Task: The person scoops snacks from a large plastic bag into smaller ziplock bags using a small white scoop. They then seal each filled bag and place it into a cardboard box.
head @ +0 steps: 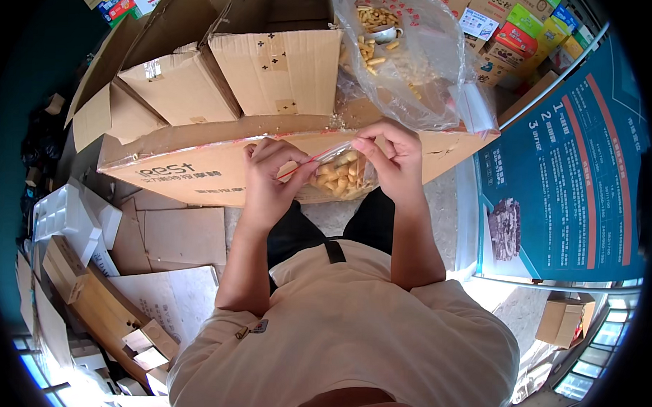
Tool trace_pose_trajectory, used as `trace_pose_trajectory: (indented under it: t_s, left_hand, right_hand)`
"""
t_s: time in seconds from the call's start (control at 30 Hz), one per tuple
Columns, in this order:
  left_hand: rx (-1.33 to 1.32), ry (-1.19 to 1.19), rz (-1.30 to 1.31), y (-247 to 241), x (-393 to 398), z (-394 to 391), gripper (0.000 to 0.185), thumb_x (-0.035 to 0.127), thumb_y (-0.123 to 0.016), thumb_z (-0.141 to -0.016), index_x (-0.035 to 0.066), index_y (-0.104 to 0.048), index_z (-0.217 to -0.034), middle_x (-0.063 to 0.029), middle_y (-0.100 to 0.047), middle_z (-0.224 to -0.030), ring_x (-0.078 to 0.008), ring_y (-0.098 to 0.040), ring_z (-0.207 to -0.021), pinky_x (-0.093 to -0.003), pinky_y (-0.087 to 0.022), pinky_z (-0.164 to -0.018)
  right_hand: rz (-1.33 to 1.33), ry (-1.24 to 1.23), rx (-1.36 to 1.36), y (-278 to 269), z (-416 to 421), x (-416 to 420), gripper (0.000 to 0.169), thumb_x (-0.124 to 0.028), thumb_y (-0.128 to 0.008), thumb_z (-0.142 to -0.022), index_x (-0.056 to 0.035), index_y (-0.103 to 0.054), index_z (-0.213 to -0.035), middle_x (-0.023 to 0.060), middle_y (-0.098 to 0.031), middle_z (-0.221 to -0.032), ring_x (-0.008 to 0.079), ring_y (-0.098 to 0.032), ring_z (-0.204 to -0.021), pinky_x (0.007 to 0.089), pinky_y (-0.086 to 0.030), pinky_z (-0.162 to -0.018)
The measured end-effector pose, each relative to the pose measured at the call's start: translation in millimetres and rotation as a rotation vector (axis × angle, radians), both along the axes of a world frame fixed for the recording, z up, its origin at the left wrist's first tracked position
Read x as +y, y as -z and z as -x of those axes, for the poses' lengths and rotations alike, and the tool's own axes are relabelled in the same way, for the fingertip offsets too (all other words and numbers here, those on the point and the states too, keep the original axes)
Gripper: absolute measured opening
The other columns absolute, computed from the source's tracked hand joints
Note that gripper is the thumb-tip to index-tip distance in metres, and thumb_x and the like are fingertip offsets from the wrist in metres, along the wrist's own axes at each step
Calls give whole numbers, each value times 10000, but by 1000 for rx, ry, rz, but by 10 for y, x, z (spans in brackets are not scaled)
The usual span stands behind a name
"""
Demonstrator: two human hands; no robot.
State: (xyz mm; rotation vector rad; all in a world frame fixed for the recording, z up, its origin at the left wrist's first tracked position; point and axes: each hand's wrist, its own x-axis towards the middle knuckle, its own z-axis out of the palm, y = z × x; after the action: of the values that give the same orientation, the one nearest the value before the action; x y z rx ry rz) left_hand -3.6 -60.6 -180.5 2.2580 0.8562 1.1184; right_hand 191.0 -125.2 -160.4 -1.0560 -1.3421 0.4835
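Note:
Both my hands hold a small clear zip-lock bag (342, 174) by its red-lined top edge. My left hand (276, 172) pinches one end of the seal between thumb and fingers. At the other end, my right hand (393, 160) pinches the upper corner. Pale yellow puffed snack pieces fill the lower part of the bag, which hangs in front of the box edge. Beyond my right hand lies a large open clear plastic sack (417, 61) with more snack sticks and a white cup (384, 33) in it. Flat zip-lock bags (473, 109) lie beside the sack.
A long cardboard box (198, 169) serves as the work surface, with crumbs on top. Open cartons (279, 75) stand on it at the left. A blue printed banner (564, 174) rises at the right. White foam (67, 216) and flattened cardboard (185, 236) lie at lower left.

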Motion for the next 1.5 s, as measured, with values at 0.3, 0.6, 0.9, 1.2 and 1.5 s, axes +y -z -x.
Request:
trace_pose_trajectory:
  t_s: [0.3, 0.6, 0.9, 1.2, 1.5]
  left_hand:
    - [-42, -4, 12, 47, 20, 56, 95, 142, -746, -736, 115, -657, -753, 36, -647, -777, -167, -536, -777, -329, -298, -799]
    - [-9, -43, -11, 122, 25, 68, 113, 157, -745, -729, 100, -673, -796, 13, -632, -758, -164, -527, -745, -319, -324, -797]
    - [-91, -6, 125, 259, 58, 146, 126, 166, -732, -760, 88, -684, -846, 3, -645, -782, -164, -533, -763, -316, -360, -795]
    - [-221, 1, 217, 413, 112, 186, 67, 78, -709, -776, 50, -656, -806, -33, -635, -759, -165, -538, -730, -299, -416, -711]
    - [-288, 57, 272, 419, 143, 249, 127, 68, -709, -766, 30, -679, -884, -54, -640, -796, -166, -543, -757, -282, -428, -753]
  right_hand:
    - [-92, -4, 34, 66, -35, 59, 67, 14, -685, -783, 4, -632, -821, -49, -435, -632, 25, -255, -544, 195, -220, -515]
    - [-64, 16, 17, 84, -23, 48, 70, 12, -689, -782, 2, -628, -814, -60, -406, -622, 23, -249, -545, 193, -212, -517]
    - [-35, -10, 72, 57, -82, 13, 30, 35, -658, -799, 36, -633, -816, 53, -614, -748, 91, -518, -698, 221, -409, -665]
    - [-31, -27, 149, 126, -141, 35, 47, 25, -663, -810, 35, -622, -831, 44, -604, -757, 83, -511, -709, 213, -401, -668]
    - [-71, -37, 175, 169, -136, 77, 47, 15, -663, -816, 29, -623, -836, 29, -595, -756, 67, -492, -693, 200, -382, -639]
